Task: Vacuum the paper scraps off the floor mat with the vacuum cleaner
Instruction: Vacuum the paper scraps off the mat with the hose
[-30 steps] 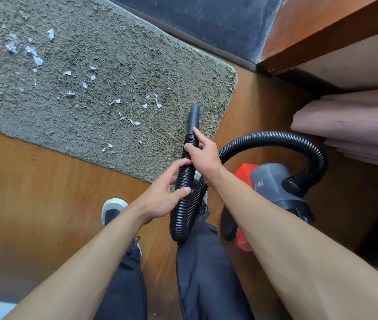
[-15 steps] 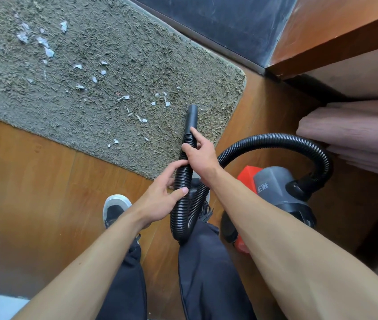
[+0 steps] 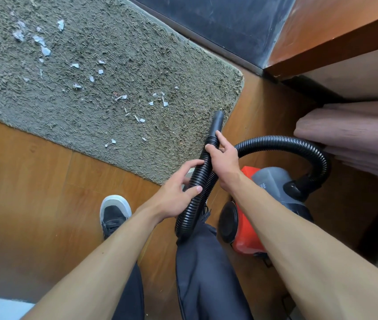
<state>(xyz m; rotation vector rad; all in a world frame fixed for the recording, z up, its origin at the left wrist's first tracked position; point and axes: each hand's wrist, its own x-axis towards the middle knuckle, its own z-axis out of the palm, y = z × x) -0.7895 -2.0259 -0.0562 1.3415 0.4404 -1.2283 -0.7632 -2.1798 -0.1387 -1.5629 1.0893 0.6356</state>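
Both our hands grip the hose (image 3: pixel 189 212), right hand (image 3: pixel 223 158) up by the nozzle (image 3: pixel 217 122), left hand (image 3: pixel 174 196) lower. The scraps (image 3: pixel 118 98) lie scattered from the mat (image 3: pixel 183 72)'s left edge toward its near edge, so we'd drop the nozzle low and sweep slowly.

Bare forearms (image 3: pixel 287 239) up front, dark navy trousers (image 3: pixel 206 273) lower centre, black lace-up sneaker (image 3: pixel 115 213), white toe cap.
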